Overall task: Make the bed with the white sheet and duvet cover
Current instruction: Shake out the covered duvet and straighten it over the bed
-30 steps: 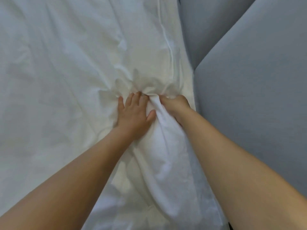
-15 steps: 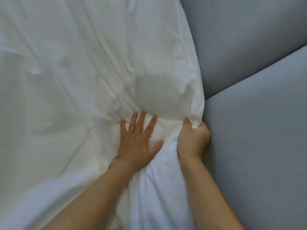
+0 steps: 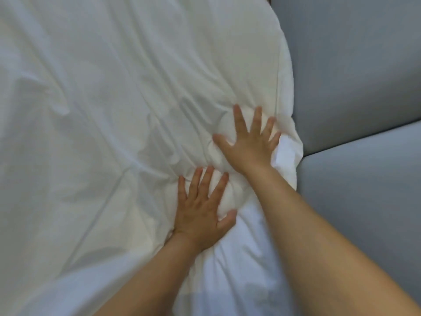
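both hands on duvet cover (image 3: 102,110) | right hand (image 3: 248,147) beyond left hand (image 3: 200,215) | padded panels (image 3: 353,76) right of cover

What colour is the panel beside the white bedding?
Plain blue-grey panel, shown best in the head view.

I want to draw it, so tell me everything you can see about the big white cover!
The white cover is soft-looking cloth with no pattern. It lies spread out, filling most of the view, creased by long wrinkles that run toward the hands. Its right edge bunches against the grey padded panels. The left hand and right hand both press flat on it with fingers spread, near that edge.
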Tool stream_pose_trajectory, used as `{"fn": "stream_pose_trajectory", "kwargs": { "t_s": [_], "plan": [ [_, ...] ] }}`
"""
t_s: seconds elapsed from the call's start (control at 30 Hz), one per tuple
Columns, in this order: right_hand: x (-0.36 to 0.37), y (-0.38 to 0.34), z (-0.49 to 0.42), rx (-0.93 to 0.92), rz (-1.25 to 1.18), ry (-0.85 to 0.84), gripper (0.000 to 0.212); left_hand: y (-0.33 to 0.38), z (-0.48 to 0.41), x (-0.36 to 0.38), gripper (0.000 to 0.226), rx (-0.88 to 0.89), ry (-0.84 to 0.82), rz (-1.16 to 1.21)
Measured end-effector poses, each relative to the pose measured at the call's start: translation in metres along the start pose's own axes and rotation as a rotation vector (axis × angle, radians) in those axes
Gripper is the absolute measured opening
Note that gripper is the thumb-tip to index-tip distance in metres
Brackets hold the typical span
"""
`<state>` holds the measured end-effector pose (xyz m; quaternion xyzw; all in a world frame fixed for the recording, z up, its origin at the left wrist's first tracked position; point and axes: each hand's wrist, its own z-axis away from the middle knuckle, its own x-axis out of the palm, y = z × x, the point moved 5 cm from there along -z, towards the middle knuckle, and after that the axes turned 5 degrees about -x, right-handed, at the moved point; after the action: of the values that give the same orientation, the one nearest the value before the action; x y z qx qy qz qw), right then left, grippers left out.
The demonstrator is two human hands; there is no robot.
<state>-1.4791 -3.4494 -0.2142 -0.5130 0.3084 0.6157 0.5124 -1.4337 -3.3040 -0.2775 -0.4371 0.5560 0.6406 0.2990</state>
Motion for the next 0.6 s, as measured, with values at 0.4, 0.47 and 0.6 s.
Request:
{"fn": "stream_pose_trajectory", "kwargs": {
  "t_s": [0.4, 0.47, 0.6],
  "plan": [
    [0.038, -0.007, 0.038, 0.166, -0.039, 0.049, 0.067, 0.004, 0.000, -0.016, 0.077, -0.012, -0.098, 0.087],
    [0.043, -0.012, 0.076, 0.109, -0.135, 0.041, 0.067, -0.002, 0.009, -0.042, 0.064, 0.034, -0.127, 0.294],
    [0.052, -0.019, 0.155, 0.014, -0.219, 0.010, 0.062, -0.060, 0.061, -0.128, 0.043, 0.220, 0.126, 0.149]
  ]
}}
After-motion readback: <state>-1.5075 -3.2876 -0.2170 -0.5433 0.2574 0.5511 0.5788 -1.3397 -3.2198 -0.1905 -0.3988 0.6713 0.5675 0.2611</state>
